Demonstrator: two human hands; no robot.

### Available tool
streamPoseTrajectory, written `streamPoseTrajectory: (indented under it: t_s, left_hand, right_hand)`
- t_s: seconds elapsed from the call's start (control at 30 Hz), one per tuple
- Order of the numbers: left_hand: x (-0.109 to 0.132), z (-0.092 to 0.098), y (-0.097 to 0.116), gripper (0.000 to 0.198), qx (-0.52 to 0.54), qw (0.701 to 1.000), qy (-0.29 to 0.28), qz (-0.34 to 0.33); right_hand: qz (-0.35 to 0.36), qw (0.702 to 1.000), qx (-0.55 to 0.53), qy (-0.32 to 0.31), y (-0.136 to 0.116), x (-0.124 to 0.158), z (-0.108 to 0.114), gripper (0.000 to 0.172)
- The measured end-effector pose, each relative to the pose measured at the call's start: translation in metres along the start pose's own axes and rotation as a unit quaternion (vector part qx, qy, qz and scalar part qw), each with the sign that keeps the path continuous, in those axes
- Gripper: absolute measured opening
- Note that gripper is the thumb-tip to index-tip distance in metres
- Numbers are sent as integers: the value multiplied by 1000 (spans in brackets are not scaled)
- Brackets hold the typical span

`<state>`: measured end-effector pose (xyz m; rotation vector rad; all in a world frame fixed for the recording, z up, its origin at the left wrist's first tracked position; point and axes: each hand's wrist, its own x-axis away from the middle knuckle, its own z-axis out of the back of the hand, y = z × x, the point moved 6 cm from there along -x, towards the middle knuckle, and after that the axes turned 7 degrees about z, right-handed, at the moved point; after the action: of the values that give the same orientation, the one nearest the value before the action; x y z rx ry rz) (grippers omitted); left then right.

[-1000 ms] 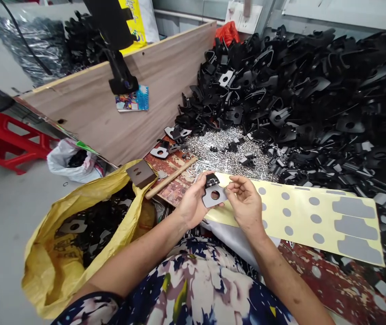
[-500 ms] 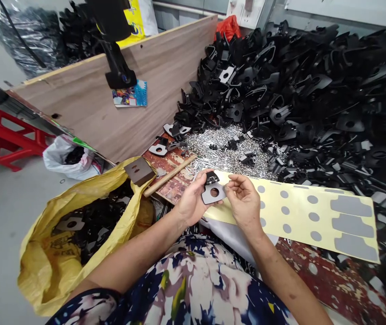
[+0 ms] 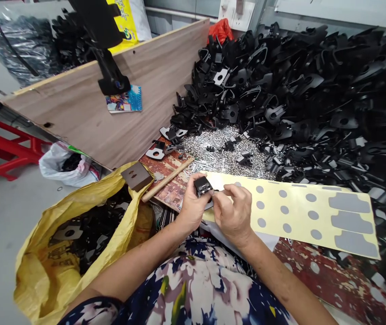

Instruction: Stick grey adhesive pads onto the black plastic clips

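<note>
My left hand [image 3: 190, 202] grips a small black plastic part [image 3: 203, 186] in front of me, over the near edge of a yellow sticker backing sheet [image 3: 294, 212]. My right hand [image 3: 232, 211] is closed over the lower half of the same part, fingers pressed on it, hiding its grey face. The sheet carries grey round dots and a few large grey stickers [image 3: 350, 203] at its right end.
A huge heap of black plastic parts [image 3: 308, 90] fills the table's far and right side, with a pile of silver screws [image 3: 220, 153] before it. A wooden-handled tool [image 3: 167, 179] lies left. A yellow sack [image 3: 74, 234] of parts stands at my left, behind it a wooden board [image 3: 111, 113].
The part has been tilted so its grey face no longer shows. My right hand has moved left onto it and closed over it. The view has shifted slightly.
</note>
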<state>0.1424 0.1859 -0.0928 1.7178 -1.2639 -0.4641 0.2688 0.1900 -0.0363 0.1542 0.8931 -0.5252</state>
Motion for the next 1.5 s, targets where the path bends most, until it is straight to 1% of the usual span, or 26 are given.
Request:
streamPoseTrajectory:
  t_s: [0.07,0.13,0.23,0.3,0.37,0.4,0.47,0.5,0.53,0.57,0.6,0.63,0.7,0.73,0.8,0.9,0.97,1.03,1.07,1.13,1.2,1.23,1.33,1.4,1.43,1.5]
  left_hand:
    - [0,3,-1,50,-4,1000,14,-14]
    - [0,5,-4,51,7,1000,19,10]
    - [4,3,-1,57,16,995,-14,98]
    - [12,9,24,57,-43,993,-35,102]
    - [25,29,74,54,-181,983,-27,20]
    - [35,45,106,54,-279,959,-5,-56]
    - [63,88,170,69,-453,856,96,-229]
    - [77,117,193,74,-520,794,166,-267]
    - [88,150,209,75,-574,740,231,-263]
    - [94,183,215,73,-632,694,260,-229]
    - [96,213,216,68,-681,657,259,-196]
    - [95,239,209,65,-726,631,225,-156]
    - [88,274,193,64,-797,570,169,-109]
    - [83,280,185,63,-818,544,158,-99]
    - [71,269,175,61,-839,513,152,-96]
    - [51,207,164,55,-832,524,130,-124]
    - [38,152,155,47,-794,575,94,-175]
    - [27,99,139,36,-716,663,27,-217]
    - [22,75,128,32,-669,709,-13,-223]
    - [11,36,104,27,-584,782,-75,-202]
    - [2,10,77,26,-516,836,-111,-146]
    - [-2,1,63,25,-483,860,-125,-109]
    - [-9,-16,24,25,-397,903,-165,-1]
    - [-12,-24,3,27,-391,897,-201,35]
    - [-13,-28,-4,28,-417,881,-222,36]
    - [-17,-31,-13,33,-518,820,-246,7]
  right_hand:
    - [9,998,54,-14,1,-1,4,40]
    - [-32,996,82,-20,11,-4,10,49]
    - [-115,991,-3,-76,27,-7,12,65]
    - [-133,968,-140,-161,32,-4,6,57]
    - [-93,940,-220,-243,34,5,5,46]
    - [-58,936,-217,-269,38,12,9,42]
    - [15,943,-154,-296,56,28,20,37]
    - [42,946,-115,-301,68,37,26,36]
    - [59,946,-82,-307,82,47,31,39]
    - [70,944,-60,-316,95,57,35,44]
    - [76,941,-50,-326,106,66,36,49]
    - [80,937,-49,-335,114,73,35,55]
    - [74,933,-65,-345,118,81,28,62]
    - [66,934,-76,-344,116,80,22,63]
    - [40,936,-98,-335,102,71,3,63]
    - [-12,936,-132,-327,70,47,-37,63]
    - [-44,933,-165,-316,47,28,-65,64]
    - [-64,941,-199,-265,30,5,-84,67]
    - [-69,946,-202,-243,25,-6,-89,65]
    - [-74,956,-204,-200,28,-27,-88,47]
    - [-85,963,-193,-166,52,-45,-73,25]
    - [-95,968,-182,-147,73,-53,-62,21]
    - [-159,977,-116,-80,163,-71,-28,29]
    - [-225,972,-58,-30,228,-78,-16,35]
    - [-264,964,-9,-25,255,-79,-16,41]
    - [-292,952,15,-88,290,-82,-31,62]
